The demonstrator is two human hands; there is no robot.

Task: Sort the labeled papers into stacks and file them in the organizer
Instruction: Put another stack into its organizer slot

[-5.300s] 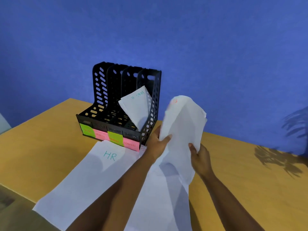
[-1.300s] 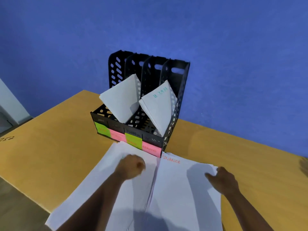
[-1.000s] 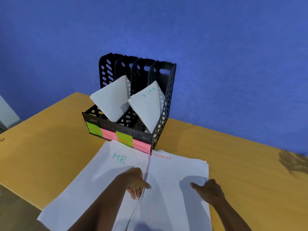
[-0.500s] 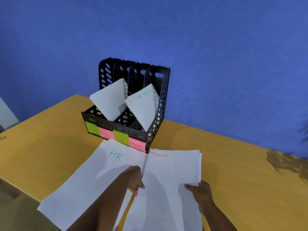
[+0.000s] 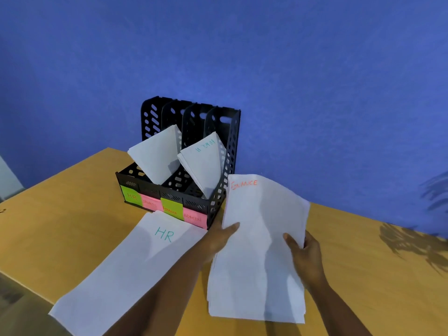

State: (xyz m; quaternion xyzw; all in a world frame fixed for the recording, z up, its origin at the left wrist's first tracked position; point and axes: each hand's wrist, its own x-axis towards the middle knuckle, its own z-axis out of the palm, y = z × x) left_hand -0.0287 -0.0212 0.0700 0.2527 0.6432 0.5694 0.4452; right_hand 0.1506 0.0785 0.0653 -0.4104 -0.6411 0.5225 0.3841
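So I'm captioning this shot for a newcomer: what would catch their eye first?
Probably the FINANCE stack, gripped by both the left hand and right hand, raised off the desk right of the black organizer. Next, the HR stack lying flat before the organizer, which already has papers in two slots.

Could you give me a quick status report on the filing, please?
Both hands, left and right, hold the FINANCE stack beside the organizer. HR stack on the table. Finance slot looks free.
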